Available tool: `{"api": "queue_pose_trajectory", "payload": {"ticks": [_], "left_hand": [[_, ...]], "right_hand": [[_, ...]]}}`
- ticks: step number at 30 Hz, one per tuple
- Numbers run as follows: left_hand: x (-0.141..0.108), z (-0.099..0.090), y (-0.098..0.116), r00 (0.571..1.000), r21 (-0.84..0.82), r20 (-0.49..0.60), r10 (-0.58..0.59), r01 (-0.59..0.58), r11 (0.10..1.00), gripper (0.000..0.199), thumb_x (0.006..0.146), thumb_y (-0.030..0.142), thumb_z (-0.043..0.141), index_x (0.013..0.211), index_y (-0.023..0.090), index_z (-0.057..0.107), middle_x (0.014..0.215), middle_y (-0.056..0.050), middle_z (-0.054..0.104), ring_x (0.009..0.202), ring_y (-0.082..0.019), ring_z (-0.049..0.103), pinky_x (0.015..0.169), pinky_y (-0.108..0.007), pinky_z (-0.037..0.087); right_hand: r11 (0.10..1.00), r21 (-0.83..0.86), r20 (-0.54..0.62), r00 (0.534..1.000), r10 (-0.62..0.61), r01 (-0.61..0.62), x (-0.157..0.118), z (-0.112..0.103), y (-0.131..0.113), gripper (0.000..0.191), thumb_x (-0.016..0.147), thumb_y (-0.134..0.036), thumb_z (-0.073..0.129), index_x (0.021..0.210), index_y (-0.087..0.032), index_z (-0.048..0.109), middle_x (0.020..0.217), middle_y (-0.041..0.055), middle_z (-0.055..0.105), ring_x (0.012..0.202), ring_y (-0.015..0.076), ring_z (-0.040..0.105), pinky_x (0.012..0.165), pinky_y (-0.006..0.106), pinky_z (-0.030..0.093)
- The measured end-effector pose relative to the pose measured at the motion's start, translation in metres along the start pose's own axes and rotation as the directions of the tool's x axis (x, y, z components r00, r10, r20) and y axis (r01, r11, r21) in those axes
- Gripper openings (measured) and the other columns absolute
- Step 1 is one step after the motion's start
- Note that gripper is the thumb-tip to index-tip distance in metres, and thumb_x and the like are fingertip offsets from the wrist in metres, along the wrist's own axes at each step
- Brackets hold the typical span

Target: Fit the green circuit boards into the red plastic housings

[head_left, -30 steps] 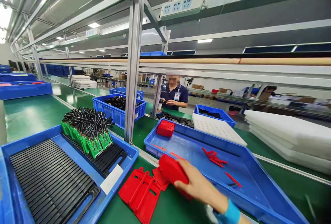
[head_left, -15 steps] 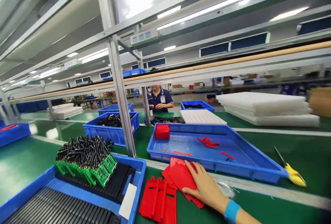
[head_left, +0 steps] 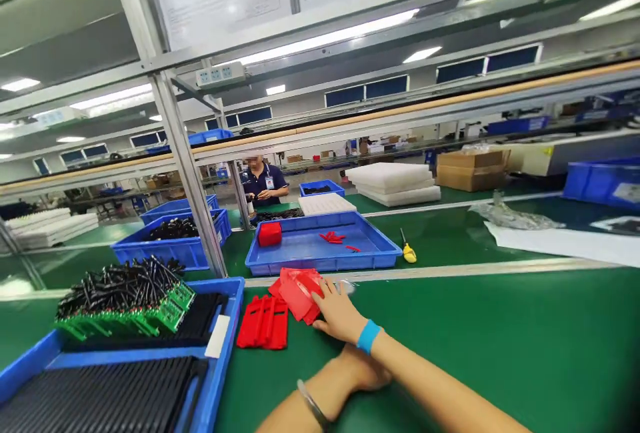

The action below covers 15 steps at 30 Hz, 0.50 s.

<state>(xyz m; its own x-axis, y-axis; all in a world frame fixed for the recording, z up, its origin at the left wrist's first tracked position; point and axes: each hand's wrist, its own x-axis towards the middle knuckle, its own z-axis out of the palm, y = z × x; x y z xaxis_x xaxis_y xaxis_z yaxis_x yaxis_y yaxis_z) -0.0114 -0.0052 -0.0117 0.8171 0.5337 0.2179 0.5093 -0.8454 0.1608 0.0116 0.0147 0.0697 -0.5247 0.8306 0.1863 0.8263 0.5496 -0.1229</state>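
My right hand (head_left: 337,309), with a blue band at its wrist, lies over a fanned pile of flat red plastic pieces (head_left: 296,293). Its fingers are stretched and spread, the tips touching the right side of the pile. Under my right forearm is my left hand (head_left: 363,369), a silver bangle on its wrist; its fingers are mostly hidden and blurred. Left of the pile lie several red plastic frames (head_left: 263,323) with slots. A small clear plastic bag (head_left: 346,287) shows just behind my right hand.
At left, a blue tray (head_left: 227,346) holds black parts and green circuit boards (head_left: 170,309) with black cables. Behind the red pile, a blue tray (head_left: 320,263) holds red pieces. A yellow-handled screwdriver (head_left: 409,253) lies right of it. A metal post (head_left: 187,179) rises nearby; a person (head_left: 267,183) works beyond.
The view has swung right and moved back. My left arm has come into view beneath my right forearm. My right hand stays on the red pile.
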Motion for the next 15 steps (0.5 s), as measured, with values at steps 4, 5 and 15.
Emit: {"api": "queue_pose_trajectory", "payload": {"ticks": [4, 5, 15], "left_hand": [[-0.011, -0.002, 0.013, 0.979, 0.033, -0.077, -0.190, 0.193, 0.981, 0.045, 0.088, 0.023, 0.048, 0.130, 0.008, 0.048, 0.126, -0.018, 0.059, 0.111, -0.033, 0.058, 0.092, -0.046, 0.049], [-0.012, -0.002, 0.016, 0.975, 0.046, -0.080, -0.206, 0.210, 0.977, 0.043, 0.088, 0.024, 0.047, 0.128, 0.009, 0.050, 0.124, -0.016, 0.060, 0.109, -0.032, 0.059, 0.091, -0.045, 0.050], [0.005, -0.004, 0.023, 0.938, 0.231, -0.053, -0.342, 0.345, 0.910, 0.025, 0.079, 0.028, 0.058, 0.094, 0.013, 0.070, 0.088, -0.010, 0.073, 0.082, -0.026, 0.067, 0.060, -0.031, 0.053]], "right_hand": [[0.989, 0.089, 0.093, 0.988, -0.124, 0.115, -0.034, -0.027, 0.020, 0.047, 0.073, -0.029, 0.071, 0.117, -0.013, 0.063, 0.116, 0.0209, 0.061, 0.108, 0.0385, 0.055, 0.095, 0.050, 0.040], [0.981, 0.130, 0.111, 0.981, -0.157, 0.142, -0.041, -0.030, 0.027, 0.044, 0.073, -0.028, 0.070, 0.115, -0.015, 0.065, 0.109, 0.0182, 0.065, 0.102, 0.0368, 0.059, 0.090, 0.047, 0.043], [0.748, 0.644, 0.080, 0.958, -0.277, 0.163, -0.079, 0.023, 0.107, 0.074, 0.090, -0.067, 0.014, 0.108, -0.018, 0.068, 0.117, 0.0091, 0.065, 0.114, 0.0285, 0.057, 0.100, 0.038, 0.045]]}}
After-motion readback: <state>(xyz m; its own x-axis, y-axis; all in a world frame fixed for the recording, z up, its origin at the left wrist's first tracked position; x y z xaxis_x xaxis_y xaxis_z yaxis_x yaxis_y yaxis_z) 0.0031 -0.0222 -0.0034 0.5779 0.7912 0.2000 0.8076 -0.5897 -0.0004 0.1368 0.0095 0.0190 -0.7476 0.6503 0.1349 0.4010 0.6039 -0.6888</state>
